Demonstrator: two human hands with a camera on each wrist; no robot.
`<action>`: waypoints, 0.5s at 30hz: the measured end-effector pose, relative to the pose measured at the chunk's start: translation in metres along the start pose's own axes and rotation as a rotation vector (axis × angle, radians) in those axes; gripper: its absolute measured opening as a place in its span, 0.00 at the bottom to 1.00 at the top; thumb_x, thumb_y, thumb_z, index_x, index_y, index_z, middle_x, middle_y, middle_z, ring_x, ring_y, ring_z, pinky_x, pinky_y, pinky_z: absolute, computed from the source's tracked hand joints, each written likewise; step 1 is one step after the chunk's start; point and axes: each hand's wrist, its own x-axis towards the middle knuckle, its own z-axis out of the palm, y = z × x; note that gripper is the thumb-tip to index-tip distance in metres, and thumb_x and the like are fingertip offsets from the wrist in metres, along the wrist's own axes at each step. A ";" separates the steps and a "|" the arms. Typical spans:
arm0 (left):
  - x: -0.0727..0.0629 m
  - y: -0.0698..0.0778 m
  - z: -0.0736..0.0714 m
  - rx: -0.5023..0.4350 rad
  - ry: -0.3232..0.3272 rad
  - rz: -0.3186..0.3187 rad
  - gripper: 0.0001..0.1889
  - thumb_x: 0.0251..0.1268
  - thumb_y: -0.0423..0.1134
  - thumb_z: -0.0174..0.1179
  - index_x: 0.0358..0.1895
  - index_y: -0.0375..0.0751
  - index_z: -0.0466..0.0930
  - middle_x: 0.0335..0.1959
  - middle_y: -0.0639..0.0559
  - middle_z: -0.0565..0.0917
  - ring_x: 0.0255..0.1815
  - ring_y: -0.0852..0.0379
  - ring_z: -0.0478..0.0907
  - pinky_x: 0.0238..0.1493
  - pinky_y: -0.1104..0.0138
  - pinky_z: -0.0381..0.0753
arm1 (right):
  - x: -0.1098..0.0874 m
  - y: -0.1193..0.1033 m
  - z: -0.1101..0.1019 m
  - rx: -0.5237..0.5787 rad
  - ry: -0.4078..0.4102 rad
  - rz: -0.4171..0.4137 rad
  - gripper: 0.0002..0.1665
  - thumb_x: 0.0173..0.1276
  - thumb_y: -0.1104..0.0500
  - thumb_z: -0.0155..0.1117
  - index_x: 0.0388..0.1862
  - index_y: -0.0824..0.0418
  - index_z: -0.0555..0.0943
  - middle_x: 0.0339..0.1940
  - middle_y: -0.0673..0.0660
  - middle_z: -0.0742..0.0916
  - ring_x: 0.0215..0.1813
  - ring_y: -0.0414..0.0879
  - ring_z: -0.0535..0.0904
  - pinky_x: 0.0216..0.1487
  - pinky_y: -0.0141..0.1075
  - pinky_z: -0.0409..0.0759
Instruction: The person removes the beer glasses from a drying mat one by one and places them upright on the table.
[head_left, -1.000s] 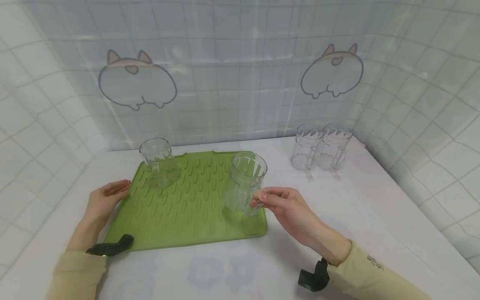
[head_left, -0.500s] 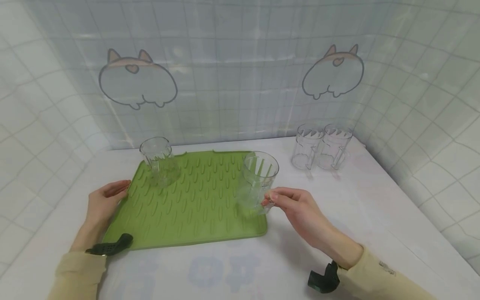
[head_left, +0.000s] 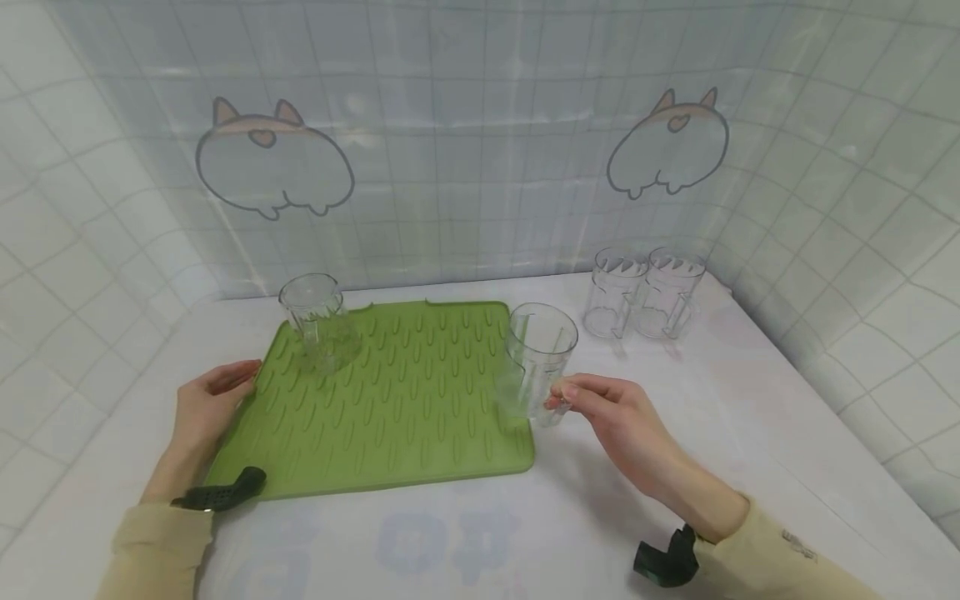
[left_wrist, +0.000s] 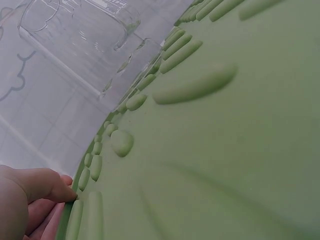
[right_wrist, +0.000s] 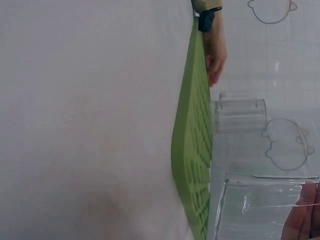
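My right hand (head_left: 622,417) pinches the handle of a clear mug (head_left: 542,362), its rim upward, over the right edge of the green drying mat (head_left: 375,454). In the right wrist view this mug (right_wrist: 260,205) hangs slightly above the mat's level, with the fingers (right_wrist: 297,215) at its handle. My left hand (head_left: 210,404) holds the mat's left edge; in the left wrist view the thumb (left_wrist: 45,185) lies on the raised rim and other fingers sit outside it. A second clear mug (head_left: 318,325) stands upright on the mat's back left.
Two more clear mugs (head_left: 613,296) stand side by side on the white tabletop (head_left: 750,417) at the back right. Behind the table rises a tiled-pattern wall (head_left: 480,167) with animal drawings. Similar walls stand at both sides.
My right hand has carried its mug steadily rightward, from above the mat's right part to over its right edge. My left hand and the other mugs have stayed put.
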 end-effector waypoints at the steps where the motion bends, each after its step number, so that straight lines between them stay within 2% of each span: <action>1: 0.000 0.000 0.000 0.007 0.000 0.003 0.23 0.72 0.38 0.60 0.65 0.29 0.73 0.41 0.84 0.79 0.40 0.88 0.74 0.41 0.90 0.75 | -0.001 0.000 -0.002 -0.005 0.005 -0.003 0.15 0.74 0.59 0.61 0.52 0.68 0.83 0.40 0.49 0.88 0.53 0.44 0.81 0.64 0.30 0.75; 7: 0.001 0.000 0.000 0.006 0.005 0.010 0.23 0.72 0.38 0.60 0.65 0.29 0.74 0.39 0.85 0.79 0.40 0.88 0.75 0.41 0.90 0.75 | -0.007 0.002 -0.012 -0.021 0.048 -0.007 0.14 0.75 0.58 0.60 0.51 0.65 0.84 0.41 0.48 0.88 0.53 0.44 0.81 0.66 0.29 0.72; 15: -0.002 0.004 0.001 0.024 0.006 -0.014 0.23 0.72 0.37 0.59 0.66 0.30 0.73 0.42 0.82 0.81 0.40 0.88 0.73 0.42 0.90 0.74 | -0.014 0.003 -0.026 -0.048 0.116 -0.022 0.14 0.76 0.57 0.59 0.50 0.65 0.84 0.41 0.49 0.88 0.53 0.43 0.80 0.65 0.29 0.72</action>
